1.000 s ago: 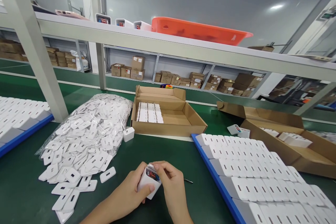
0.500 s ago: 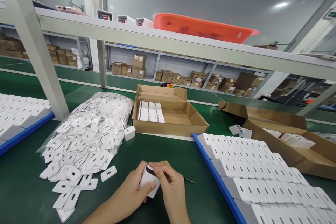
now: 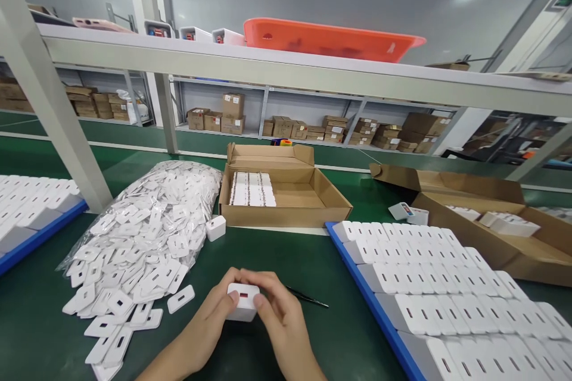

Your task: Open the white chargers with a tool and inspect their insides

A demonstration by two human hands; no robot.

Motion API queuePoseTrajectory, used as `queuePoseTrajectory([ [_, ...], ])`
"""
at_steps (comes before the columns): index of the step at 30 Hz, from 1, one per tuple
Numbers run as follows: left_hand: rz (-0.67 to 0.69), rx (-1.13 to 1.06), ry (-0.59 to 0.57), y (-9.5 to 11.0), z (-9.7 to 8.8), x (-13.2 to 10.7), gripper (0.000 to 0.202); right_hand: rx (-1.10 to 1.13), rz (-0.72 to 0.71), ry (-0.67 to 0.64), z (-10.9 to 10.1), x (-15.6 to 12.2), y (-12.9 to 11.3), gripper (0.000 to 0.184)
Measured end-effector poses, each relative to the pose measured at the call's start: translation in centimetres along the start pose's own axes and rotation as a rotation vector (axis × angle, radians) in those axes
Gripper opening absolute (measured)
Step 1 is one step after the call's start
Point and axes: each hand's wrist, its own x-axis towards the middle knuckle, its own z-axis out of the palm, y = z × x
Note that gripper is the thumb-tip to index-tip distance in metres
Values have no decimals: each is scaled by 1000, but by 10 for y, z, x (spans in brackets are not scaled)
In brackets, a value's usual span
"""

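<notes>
Both my hands grip a small white charger housing (image 3: 242,300) over the green bench, its slotted face turned up and showing a red-and-black port. My left hand (image 3: 210,321) wraps its left side with the thumb on top. My right hand (image 3: 279,318) closes on its right side, fingers curled over the top edge. A clear bag of white slotted cover plates (image 3: 147,232) lies to the left, with loose plates (image 3: 181,298) spilled near my left hand. Thin black tweezers (image 3: 308,297) lie just right of my right hand.
A blue tray of finished white housings (image 3: 442,292) fills the right. An open cardboard box (image 3: 286,193) with rows of parts sits behind, a lone white housing (image 3: 215,228) beside it. Another cardboard box (image 3: 491,220) stands far right, another blue tray (image 3: 31,214) far left. An overhead shelf carries an orange bin (image 3: 330,41).
The housing has been turned from tilted, with its open inside showing, to flat with the slotted face up. Both hands shifted slightly left and now press on it from both sides.
</notes>
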Motion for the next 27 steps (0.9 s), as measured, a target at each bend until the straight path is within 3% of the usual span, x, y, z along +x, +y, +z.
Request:
queuePoseTrajectory([
  [2,79,68,21,0,0,-1,38,151,118,101,-1,1,3,34],
  [3,124,107,36,-1,-1,-2,38,206,192,80,-2,2,4,38],
  [6,223,229,58,-3,-5,-3,36,329,411,-142,-1,3,2,39],
  [8,239,275,39,-5,-9,-4,35,338,440,-175,2,2,-2,39],
  [14,200,322,20,-4,-9,-6,36,150,248,-89,6,-1,-6,32],
  [19,170,298,165,-8,1,-3,34,57,243,-79,4,0,-1,27],
  [22,85,133,297,-22,3,3,35,-178,76,-6,1,-2,-4,14],
  [24,-3,-48,384,-34,2,8,37,-328,-100,-49,0,-4,-8,20],
  [27,-32,-136,361,-48,1,15,34,-489,-194,-216,2,-12,-13,24],
])
